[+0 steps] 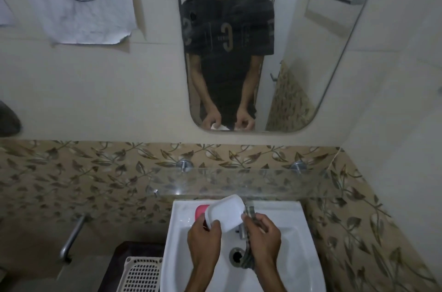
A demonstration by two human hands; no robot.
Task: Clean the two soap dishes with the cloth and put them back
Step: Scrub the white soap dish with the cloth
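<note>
White soap dish (pixel 226 215) held over the sink (pixel 296 224).
Your left hand (pixel 203 239) grips its lower edge; your right hand (pixel 263 235) clutches the cloth (pixel 248 255) against its right side. Pink dish (pixel 200 211) sits behind.

Both forearms reach forward side by side; left hand (pixel 203 237) pinches with thumb on top, right hand (pixel 263 235) has fingers curled tight.
</note>
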